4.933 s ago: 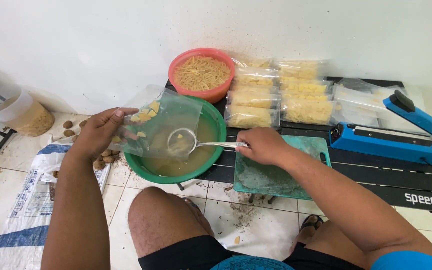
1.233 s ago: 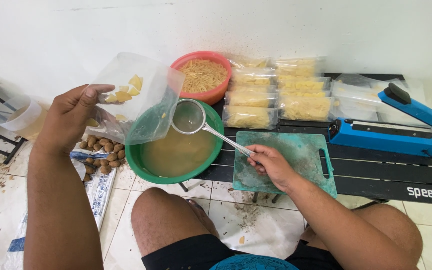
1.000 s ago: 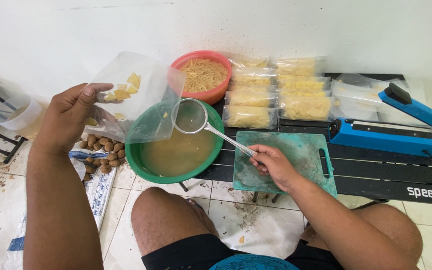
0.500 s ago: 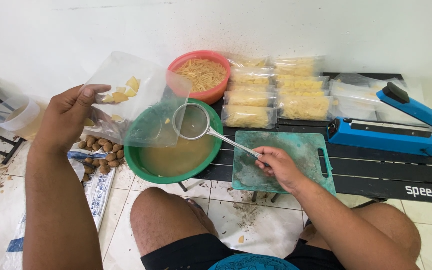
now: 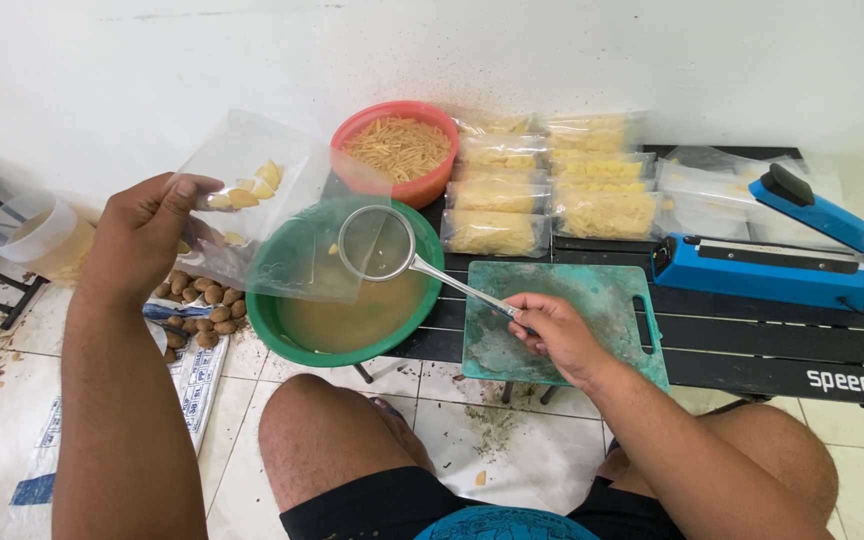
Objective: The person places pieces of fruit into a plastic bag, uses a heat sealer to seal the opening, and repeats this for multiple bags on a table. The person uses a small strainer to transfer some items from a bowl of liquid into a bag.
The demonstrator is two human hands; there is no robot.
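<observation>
Our left hand (image 5: 147, 235) pinches the upper edge of a clear plastic bag (image 5: 262, 210) holding a few yellow slices, raised over the green basin (image 5: 282, 335). We judge it light, limp and slippery, best held at the rim. Our right hand (image 5: 557, 335) is clamped on the mesh skimmer (image 5: 377, 243), poised above the liquid.

Clear bag (image 5: 252, 205) with a few yellow pieces hangs from the left hand's fingers, mouth tilted toward the round mesh skimmer (image 5: 377, 245), held level by the right hand.
</observation>
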